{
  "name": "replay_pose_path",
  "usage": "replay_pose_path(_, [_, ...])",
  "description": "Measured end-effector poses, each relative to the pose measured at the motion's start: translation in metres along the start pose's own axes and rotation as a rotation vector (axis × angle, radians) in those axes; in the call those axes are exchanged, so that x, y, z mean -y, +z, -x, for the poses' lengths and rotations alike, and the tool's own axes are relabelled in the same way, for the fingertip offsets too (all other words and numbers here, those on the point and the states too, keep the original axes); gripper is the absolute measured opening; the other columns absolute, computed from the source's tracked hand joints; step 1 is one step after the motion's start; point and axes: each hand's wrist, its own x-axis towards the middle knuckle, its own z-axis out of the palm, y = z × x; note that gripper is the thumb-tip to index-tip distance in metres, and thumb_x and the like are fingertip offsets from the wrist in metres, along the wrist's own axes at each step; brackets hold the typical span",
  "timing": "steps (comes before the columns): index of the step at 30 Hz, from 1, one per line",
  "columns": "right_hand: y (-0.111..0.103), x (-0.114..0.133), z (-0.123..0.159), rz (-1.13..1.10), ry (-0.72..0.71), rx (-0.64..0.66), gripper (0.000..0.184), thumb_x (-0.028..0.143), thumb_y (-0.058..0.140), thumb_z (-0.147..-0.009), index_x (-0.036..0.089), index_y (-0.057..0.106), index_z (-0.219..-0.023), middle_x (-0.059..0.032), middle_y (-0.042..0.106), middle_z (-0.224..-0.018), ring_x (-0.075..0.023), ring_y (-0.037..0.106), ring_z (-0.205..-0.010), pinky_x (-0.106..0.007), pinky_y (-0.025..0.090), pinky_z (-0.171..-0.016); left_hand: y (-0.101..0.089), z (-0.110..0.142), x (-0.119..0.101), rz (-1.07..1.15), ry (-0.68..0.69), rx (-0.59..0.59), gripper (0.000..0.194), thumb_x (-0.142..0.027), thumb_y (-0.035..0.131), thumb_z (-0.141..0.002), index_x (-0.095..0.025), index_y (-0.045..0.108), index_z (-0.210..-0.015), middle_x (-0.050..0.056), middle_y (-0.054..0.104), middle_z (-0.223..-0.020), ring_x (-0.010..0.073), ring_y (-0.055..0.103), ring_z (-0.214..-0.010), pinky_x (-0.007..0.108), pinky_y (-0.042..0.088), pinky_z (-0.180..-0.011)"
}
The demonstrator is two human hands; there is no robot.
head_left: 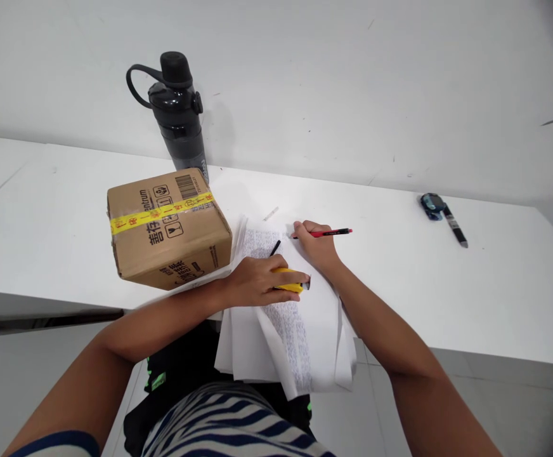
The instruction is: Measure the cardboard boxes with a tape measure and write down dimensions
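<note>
My left hand (260,282) is closed around a yellow tool (290,280) with a dark metal end; the fingers cover much of it, so its exact kind is hidden. It rests on a stack of paper sheets (321,324), the top one densely covered in small blue handwriting. A thin black stick (275,247) pokes out beyond the left hand's knuckles. My right hand (319,244) pinches a red and black pen (331,233), tilted low, its tip at the upper part of the paper. The sheets' lower ends hang over the table's front edge toward my lap.
A taped cardboard box (162,228) stands left of the papers, with a black water bottle (176,114) upright behind it. Far right on the white table (390,279) lie a blue tape measure (432,203) and a dark marker-like stick (456,226). A wall (305,82) rises behind.
</note>
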Motion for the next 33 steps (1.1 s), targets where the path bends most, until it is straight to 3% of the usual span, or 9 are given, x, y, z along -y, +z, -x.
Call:
replay_pose_path(27, [0.001, -0.004, -0.001, 0.007, 0.009, -0.053, 0.036, 0.04, 0.056, -0.082, 0.022, 0.05, -0.051, 0.0007, 0.057, -0.055, -0.0159, 0.052, -0.058, -0.031, 0.044, -0.06, -0.001, -0.001, 0.0, 0.013, -0.018, 0.023, 0.041, -0.054, 0.049, -0.095, -0.03, 0.064, -0.124, 0.001, 0.066, -0.103, 0.0078, 0.065, -0.084, 0.017, 0.045, -0.061])
replay_pose_path(30, [0.001, -0.008, -0.002, 0.043, -0.013, -0.07, 0.037, 0.045, 0.054, -0.085, 0.022, 0.056, -0.056, -0.0003, 0.06, -0.059, -0.0175, 0.055, -0.062, -0.032, 0.045, -0.063, -0.001, 0.0, 0.001, 0.005, -0.005, 0.009, 0.04, -0.055, 0.049, -0.095, -0.03, 0.064, -0.122, 0.001, 0.066, -0.103, 0.008, 0.065, -0.084, 0.017, 0.044, -0.06])
replay_pose_path(33, [0.003, -0.011, -0.002, 0.14, -0.081, -0.116, 0.036, 0.049, 0.05, -0.089, 0.022, 0.065, -0.072, -0.0042, 0.067, -0.075, -0.0207, 0.06, -0.075, -0.035, 0.048, -0.074, 0.0, 0.003, 0.001, -0.034, 0.034, -0.021, 0.039, -0.055, 0.05, -0.094, -0.03, 0.066, -0.12, 0.001, 0.066, -0.099, 0.0082, 0.065, -0.083, 0.017, 0.044, -0.06])
